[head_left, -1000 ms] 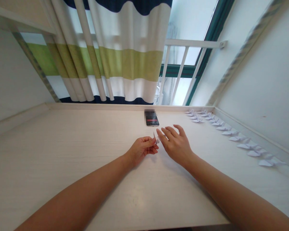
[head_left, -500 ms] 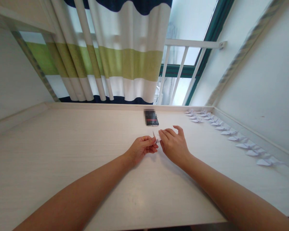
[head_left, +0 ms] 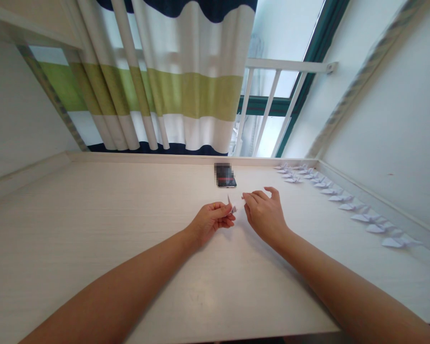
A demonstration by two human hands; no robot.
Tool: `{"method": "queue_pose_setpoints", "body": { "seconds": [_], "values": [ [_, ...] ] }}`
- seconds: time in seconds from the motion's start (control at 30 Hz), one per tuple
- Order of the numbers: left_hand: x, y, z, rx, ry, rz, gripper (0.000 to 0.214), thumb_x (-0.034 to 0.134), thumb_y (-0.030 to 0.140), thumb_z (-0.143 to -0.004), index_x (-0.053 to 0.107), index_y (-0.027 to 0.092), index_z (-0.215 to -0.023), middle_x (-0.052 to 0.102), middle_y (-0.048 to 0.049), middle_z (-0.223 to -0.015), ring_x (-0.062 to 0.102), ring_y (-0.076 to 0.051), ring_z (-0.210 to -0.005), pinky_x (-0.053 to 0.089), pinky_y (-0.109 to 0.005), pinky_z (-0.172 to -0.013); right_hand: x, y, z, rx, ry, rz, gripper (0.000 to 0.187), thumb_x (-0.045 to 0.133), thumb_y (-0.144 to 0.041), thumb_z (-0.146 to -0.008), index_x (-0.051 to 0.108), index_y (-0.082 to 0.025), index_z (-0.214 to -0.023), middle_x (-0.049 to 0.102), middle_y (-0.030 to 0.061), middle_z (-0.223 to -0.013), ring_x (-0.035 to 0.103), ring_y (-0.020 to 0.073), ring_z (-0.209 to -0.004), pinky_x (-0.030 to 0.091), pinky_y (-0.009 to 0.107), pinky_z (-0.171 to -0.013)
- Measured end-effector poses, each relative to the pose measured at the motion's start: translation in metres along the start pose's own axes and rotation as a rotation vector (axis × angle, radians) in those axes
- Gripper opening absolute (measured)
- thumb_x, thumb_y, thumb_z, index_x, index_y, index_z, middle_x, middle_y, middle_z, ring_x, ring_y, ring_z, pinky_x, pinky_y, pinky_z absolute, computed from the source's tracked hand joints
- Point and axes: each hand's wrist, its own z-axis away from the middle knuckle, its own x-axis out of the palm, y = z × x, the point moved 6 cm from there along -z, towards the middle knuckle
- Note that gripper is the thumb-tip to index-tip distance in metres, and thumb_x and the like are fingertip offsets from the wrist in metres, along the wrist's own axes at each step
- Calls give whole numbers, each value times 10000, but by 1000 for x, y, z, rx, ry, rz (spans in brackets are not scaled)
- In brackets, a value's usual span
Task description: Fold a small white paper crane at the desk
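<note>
Between the thumb and fingers of my left hand [head_left: 213, 219] is a small white paper crane [head_left: 234, 209], pinched over the table. One thin pointed tip of it rises above the thumb; the fingers cover much of the rest. Just to its right, my right hand [head_left: 263, 210] hovers with bent fingers and a raised little finger. A narrow gap separates its fingertips from the paper, and I see nothing held in it.
A dark phone [head_left: 226, 181], partly pixelated, lies beyond my hands near the back ledge. Along the right wall runs a row of several white paper cranes [head_left: 340, 197]. The pale tabletop [head_left: 129, 205] ends at the back against a low ledge below a striped curtain [head_left: 197, 95].
My right hand has drawn back a little to the right, off the paper crane. The left hand has stayed in place with the crane in its pinch.
</note>
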Motion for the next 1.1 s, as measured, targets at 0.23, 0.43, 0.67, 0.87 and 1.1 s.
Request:
{"method": "queue_pose_setpoints", "body": {
  "seconds": [0.23,0.43,0.67,0.87,1.1],
  "values": [
    [1,1,1,9,-1,-6,271,708,320,-606,537,110,-603,633,-27,-582,555,-72,-477,429,-211,-542,9,4,0,158,-207,-80,252,412,-116,-806,645,-151,-894,698,61,-820,600,172,-774,243,358,-848],
    [-3,2,0,23,31,4,264,711,320,-604,557,108,-631,632,-26,-582,562,-79,-491,439,-225,-569,13,19,-2,263,-314,-31,332,345,-214,-870,657,-158,-771,693,83,-756,608,177,-744,271,339,-797],
    [-8,6,-1,83,85,42,271,705,339,-607,558,114,-646,627,-20,-603,572,-86,-522,446,-232,-591,11,19,-1,216,-238,-71,401,362,-267,-866,613,-157,-573,648,56,-576,572,138,-584,317,289,-712],
    [-12,7,-2,102,127,65,272,710,338,-601,564,115,-657,629,-21,-614,576,-84,-531,446,-218,-583,14,0,8,115,-170,-325,315,389,-245,-837,593,-172,-609,601,25,-557,522,117,-523,343,237,-543],
    [-8,6,-1,107,87,12,269,682,353,-634,566,113,-675,626,-18,-615,575,-84,-544,448,-228,-616,-4,-6,10,44,91,-628,111,496,-197,-762,534,-165,-861,577,36,-706,534,134,-653,428,245,-586]
  ]
}}
